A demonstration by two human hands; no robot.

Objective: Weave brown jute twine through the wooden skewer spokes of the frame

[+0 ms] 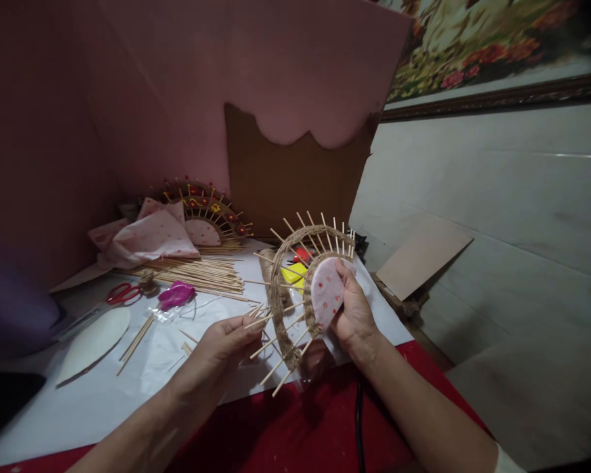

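Indoors, fingers of the right hand (357, 318) clamp the dotted center (325, 295) of a twine-woven fan (277, 295) above a white-covered table (39, 427). The left hand (234, 338) appears pinched on one stick (262, 321).

Now the stick frame (278, 289) is held before the board (300, 180); scissors (123, 293) and loose sticks (197, 274) are laid to its left.

Free room over red cloth (261, 427) between forearms (150, 417), woven fan (325, 295) beyond.
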